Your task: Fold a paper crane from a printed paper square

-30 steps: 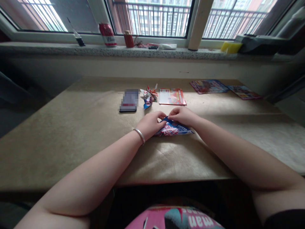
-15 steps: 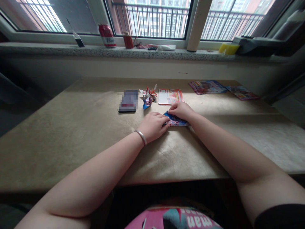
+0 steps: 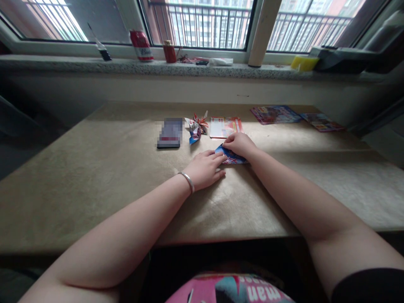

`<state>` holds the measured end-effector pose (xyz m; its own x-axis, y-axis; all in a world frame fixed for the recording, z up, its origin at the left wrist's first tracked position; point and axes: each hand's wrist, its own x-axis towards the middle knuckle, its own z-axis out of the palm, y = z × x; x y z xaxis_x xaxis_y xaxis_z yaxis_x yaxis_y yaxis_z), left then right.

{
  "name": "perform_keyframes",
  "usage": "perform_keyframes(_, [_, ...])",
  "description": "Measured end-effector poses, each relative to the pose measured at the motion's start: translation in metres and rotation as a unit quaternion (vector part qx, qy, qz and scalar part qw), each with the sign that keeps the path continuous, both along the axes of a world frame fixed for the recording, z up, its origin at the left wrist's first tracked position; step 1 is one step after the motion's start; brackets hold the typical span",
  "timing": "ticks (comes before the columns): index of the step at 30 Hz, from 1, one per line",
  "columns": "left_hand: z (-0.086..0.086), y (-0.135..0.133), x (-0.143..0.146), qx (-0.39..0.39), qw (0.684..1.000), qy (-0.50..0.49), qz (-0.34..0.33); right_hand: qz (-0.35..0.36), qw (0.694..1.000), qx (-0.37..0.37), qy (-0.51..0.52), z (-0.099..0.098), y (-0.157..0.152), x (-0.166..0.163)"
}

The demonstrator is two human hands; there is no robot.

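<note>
A blue printed sheet of paper (image 3: 234, 158), folded to a pointed shape, lies on the table between my hands. My left hand (image 3: 206, 169), with a silver bangle at the wrist, rests flat with its fingers apart, the fingertips on the paper's left part. At the paper's upper edge my right hand (image 3: 240, 145) pinches the sheet between thumb and fingers; part of the paper is hidden under that hand. Just beyond them stand folded paper figures (image 3: 197, 126) in red, white and blue. Behind my right hand lies a small stack of printed sheets (image 3: 224, 127).
A phone (image 3: 170, 133) lies left of the paper figures. More printed leaflets (image 3: 275, 115) are spread at the table's back right. On the granite windowsill (image 3: 123, 67) stand a red can (image 3: 141, 45), a red bottle (image 3: 169, 52) and a yellow object (image 3: 304, 63).
My left hand's fingers have spread apart and the hand lies flatter. The paper's near edge has shifted slightly away from me, while my right hand keeps its pinch.
</note>
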<state>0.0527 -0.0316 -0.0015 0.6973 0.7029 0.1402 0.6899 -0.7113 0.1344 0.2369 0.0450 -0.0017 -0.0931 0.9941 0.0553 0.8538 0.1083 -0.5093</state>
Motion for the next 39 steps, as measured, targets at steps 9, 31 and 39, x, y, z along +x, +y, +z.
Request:
perform_keyframes(9, [0.003, 0.003, -0.004, -0.022, 0.999, 0.023, -0.023, -0.012, 1.0, -0.007, 0.016, -0.001, -0.001, 0.001])
perform_keyframes(31, [0.025, -0.01, -0.005, -0.048, 0.995, 0.075, -0.05, -0.01, 0.999, -0.013, -0.027, -0.001, 0.0, 0.0])
perform_keyframes(39, [0.024, -0.007, -0.008, -0.054, 0.993, 0.069, -0.074, -0.002, 0.999, -0.017, -0.045, -0.002, 0.0, -0.002])
